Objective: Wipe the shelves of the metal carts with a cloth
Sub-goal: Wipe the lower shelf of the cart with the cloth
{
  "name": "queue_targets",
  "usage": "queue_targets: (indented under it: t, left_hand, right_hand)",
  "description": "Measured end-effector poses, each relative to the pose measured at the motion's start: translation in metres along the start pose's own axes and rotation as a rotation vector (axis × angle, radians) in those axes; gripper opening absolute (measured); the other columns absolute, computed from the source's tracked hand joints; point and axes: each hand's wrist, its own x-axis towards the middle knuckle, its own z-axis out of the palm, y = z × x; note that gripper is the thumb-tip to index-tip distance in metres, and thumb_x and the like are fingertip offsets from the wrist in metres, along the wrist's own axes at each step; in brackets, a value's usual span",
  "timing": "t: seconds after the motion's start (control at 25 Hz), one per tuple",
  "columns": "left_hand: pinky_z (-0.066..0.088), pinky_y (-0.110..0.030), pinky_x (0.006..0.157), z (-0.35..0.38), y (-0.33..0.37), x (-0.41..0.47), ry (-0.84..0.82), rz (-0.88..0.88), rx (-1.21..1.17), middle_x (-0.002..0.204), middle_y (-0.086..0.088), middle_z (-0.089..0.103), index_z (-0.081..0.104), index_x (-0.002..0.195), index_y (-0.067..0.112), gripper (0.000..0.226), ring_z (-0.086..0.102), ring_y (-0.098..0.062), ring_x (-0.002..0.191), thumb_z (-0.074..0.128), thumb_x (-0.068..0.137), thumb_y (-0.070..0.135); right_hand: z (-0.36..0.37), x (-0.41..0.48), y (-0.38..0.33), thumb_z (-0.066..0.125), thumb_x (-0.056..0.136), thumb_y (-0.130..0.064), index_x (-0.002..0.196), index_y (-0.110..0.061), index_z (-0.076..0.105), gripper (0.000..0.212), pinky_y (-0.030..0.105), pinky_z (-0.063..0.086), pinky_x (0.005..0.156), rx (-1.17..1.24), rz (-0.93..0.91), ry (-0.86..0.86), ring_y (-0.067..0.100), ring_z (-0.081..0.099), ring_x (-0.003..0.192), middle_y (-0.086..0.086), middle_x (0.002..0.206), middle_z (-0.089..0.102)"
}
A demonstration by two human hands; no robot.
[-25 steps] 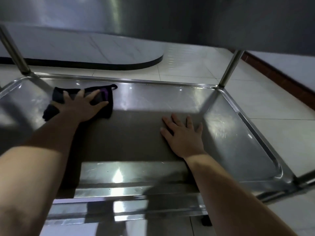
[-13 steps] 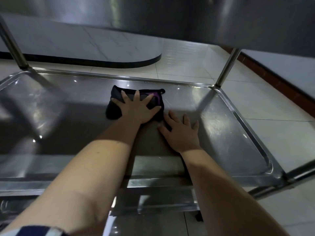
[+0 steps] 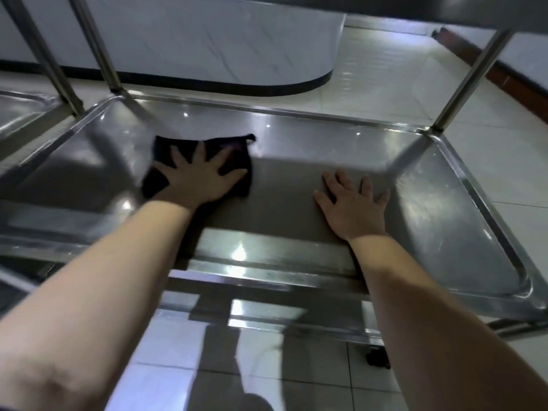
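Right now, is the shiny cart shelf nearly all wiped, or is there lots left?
Hard to say what is done: the shelf gleams all over. In hand: the left hand presses the dark cloth flat left of the middle; the right hand rests bare on the metal. Probably left: the smeary right end and the neighbouring cart's shelf.

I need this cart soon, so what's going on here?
A person is cleaning the cart. The left hand presses a dark cloth flat against the left part of a metal shelf, fingers spread. The right hand rests flat on the bare metal beside it, holding nothing.
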Motion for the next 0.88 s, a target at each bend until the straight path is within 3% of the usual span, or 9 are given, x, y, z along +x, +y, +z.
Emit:
queue_targets:
  t: [0.12, 0.24, 0.4, 0.52, 0.6, 0.72, 0.88]
  left_hand:
    - [-0.014, -0.077, 0.099, 0.026, 0.069, -0.055, -0.071, 0.231, 0.121, 0.162, 0.008, -0.016, -0.012, 0.139, 0.067, 0.081, -0.02, -0.048, 0.143, 0.003, 0.064, 0.096]
    - [-0.014, -0.075, 0.103, 0.024, 0.055, -0.077, -0.115, 0.278, 0.151, 0.161, 0.015, -0.019, -0.016, 0.132, 0.073, 0.08, -0.022, -0.04, 0.145, 0.003, 0.058, 0.098]
    - [-0.007, -0.07, 0.111, -0.007, -0.072, -0.078, -0.111, -0.012, 0.096, 0.16, 0.019, -0.015, -0.014, 0.129, 0.077, 0.078, -0.015, -0.036, 0.148, 0.012, 0.059, 0.101]
    - [-0.009, -0.069, 0.111, -0.016, -0.108, -0.093, -0.119, -0.164, 0.018, 0.162, 0.017, -0.01, -0.007, 0.129, 0.077, 0.077, -0.015, -0.036, 0.148, 0.016, 0.059, 0.099]
    - [-0.009, -0.072, 0.109, -0.009, -0.083, -0.1, -0.134, -0.139, 0.047, 0.162, 0.014, -0.011, -0.009, 0.131, 0.075, 0.078, -0.014, -0.041, 0.147, 0.012, 0.06, 0.1]
    - [-0.008, -0.076, 0.103, 0.017, -0.003, -0.118, -0.085, 0.06, 0.128, 0.161, 0.011, -0.017, -0.014, 0.133, 0.073, 0.08, -0.014, -0.05, 0.144, 0.004, 0.06, 0.1]
    - [-0.018, -0.078, 0.095, 0.038, 0.117, -0.154, -0.145, 0.224, 0.163, 0.161, 0.004, -0.02, -0.011, 0.141, 0.064, 0.078, -0.024, -0.053, 0.14, 0.008, 0.071, 0.093]
  right_hand:
    - [-0.003, -0.001, 0.004, 0.02, 0.096, -0.064, 0.152, -0.046, 0.012, 0.059, 0.07, -0.002, 0.11, 0.006, -0.001, -0.015, 0.037, 0.001, 0.149, -0.017, 0.162, 0.006]
    - [-0.008, -0.004, 0.005, 0.021, 0.095, -0.065, 0.151, -0.047, 0.015, 0.059, 0.069, -0.001, 0.111, 0.044, 0.001, -0.037, 0.036, 0.002, 0.149, -0.018, 0.162, 0.007]
    - [-0.012, -0.005, 0.002, 0.025, 0.095, -0.066, 0.15, -0.043, 0.022, 0.06, 0.068, 0.002, 0.111, 0.034, 0.0, -0.038, 0.037, 0.005, 0.148, -0.016, 0.162, 0.013]
    - [-0.011, -0.008, -0.002, 0.023, 0.096, -0.063, 0.151, -0.041, 0.022, 0.059, 0.069, 0.0, 0.11, 0.007, 0.002, -0.031, 0.039, 0.006, 0.148, -0.014, 0.162, 0.013]
    - [-0.009, -0.009, -0.003, 0.021, 0.097, -0.062, 0.151, -0.04, 0.02, 0.058, 0.07, -0.001, 0.11, -0.005, 0.002, -0.03, 0.039, 0.004, 0.148, -0.013, 0.162, 0.012]
    - [-0.011, -0.002, 0.001, 0.022, 0.097, -0.061, 0.151, -0.041, 0.02, 0.057, 0.071, -0.004, 0.108, 0.02, -0.016, -0.07, 0.039, 0.001, 0.148, -0.014, 0.162, 0.01]
    - [-0.017, 0.0, 0.008, 0.028, 0.1, -0.051, 0.146, -0.042, 0.036, 0.047, 0.06, -0.014, 0.111, 0.407, 0.055, -0.077, 0.027, 0.003, 0.15, -0.011, 0.16, 0.023]
